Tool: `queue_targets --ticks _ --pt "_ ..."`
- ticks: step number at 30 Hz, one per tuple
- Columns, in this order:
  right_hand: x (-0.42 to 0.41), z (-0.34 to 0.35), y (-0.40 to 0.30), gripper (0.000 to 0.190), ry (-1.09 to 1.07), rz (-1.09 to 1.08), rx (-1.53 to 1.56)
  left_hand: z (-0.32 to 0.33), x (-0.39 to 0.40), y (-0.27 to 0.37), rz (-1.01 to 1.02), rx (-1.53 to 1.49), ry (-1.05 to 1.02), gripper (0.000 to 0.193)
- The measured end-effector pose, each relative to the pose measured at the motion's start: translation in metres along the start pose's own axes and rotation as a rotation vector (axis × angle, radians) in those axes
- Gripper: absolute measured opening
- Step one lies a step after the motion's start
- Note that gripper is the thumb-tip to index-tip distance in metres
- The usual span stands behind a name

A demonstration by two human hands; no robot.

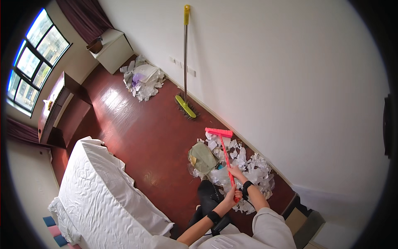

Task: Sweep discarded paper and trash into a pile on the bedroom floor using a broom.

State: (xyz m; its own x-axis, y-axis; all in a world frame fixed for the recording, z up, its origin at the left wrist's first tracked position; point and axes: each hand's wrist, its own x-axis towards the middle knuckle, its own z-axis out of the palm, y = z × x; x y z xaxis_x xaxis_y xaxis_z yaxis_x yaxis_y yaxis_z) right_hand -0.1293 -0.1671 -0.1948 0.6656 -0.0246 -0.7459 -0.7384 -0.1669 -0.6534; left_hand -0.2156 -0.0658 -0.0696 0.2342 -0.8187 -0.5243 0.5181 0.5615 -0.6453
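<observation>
A red-handled broom (226,152) is held in both hands, its pink bristle head (219,132) at the far edge of a litter pile near the wall. My left hand (231,196) grips the lower end of the handle. Farther up the handle, my right hand (236,173) is closed around it. Beneath lies a spread of crumpled white paper and plastic (248,168). A flat grey-green bag or sheet (202,158) rests on its left side. Whether the bristles touch the floor, I cannot tell.
A mop with a yellow-green head (185,106) leans on the white wall (279,77). Another litter heap (144,79) lies farther along it. A white-covered bed or sofa (102,193) stands left, beyond it a dark wooden desk (63,102). A white cabinet (112,51) occupies the far corner.
</observation>
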Motion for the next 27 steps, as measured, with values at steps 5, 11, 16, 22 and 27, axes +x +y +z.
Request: queue_targets --ticks 5,11,16,22,27 --pt "-0.056 -0.008 0.064 0.02 0.152 0.024 0.093 -0.054 -0.021 -0.029 -0.074 0.158 0.057 0.03" --pt "-0.129 0.01 0.083 0.019 0.191 -0.074 0.259 -0.083 -0.065 -0.055 -0.123 0.274 0.042 0.031" --pt "-0.188 0.044 0.105 0.017 0.106 -0.139 0.312 -0.126 -0.127 -0.086 -0.155 0.256 -0.01 0.02" --pt "-0.23 0.098 0.114 0.019 0.028 -0.18 0.295 -0.171 -0.189 -0.113 -0.008 0.391 0.004 0.024" --pt "-0.24 0.138 0.11 0.015 -0.089 -0.145 0.222 -0.191 -0.214 -0.119 0.079 0.321 -0.051 0.024"
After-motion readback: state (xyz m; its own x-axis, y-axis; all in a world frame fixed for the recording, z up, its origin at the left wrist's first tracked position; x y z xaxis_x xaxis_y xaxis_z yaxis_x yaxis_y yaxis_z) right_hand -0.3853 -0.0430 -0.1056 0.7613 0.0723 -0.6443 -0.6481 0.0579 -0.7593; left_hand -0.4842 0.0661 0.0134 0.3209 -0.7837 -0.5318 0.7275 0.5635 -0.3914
